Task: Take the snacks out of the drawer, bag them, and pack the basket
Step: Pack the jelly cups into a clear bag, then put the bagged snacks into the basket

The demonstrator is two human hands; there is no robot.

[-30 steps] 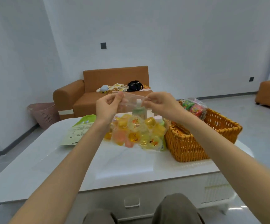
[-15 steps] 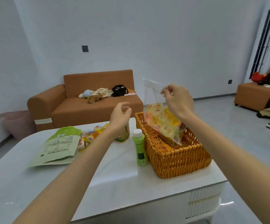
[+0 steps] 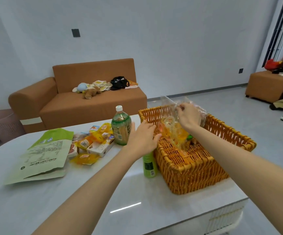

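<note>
Snack bag now hangs lower inside basket, right hand pinching it.

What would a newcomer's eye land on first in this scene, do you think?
The orange wicker basket on the right of the white table stands out, with the right hand holding a clear bag of jelly snacks inside it. To its left are a large green pouch and a tall green bottle.

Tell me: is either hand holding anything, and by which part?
The right hand pinches the clear snack bag by its top edge; the left hand holds nothing.
</note>
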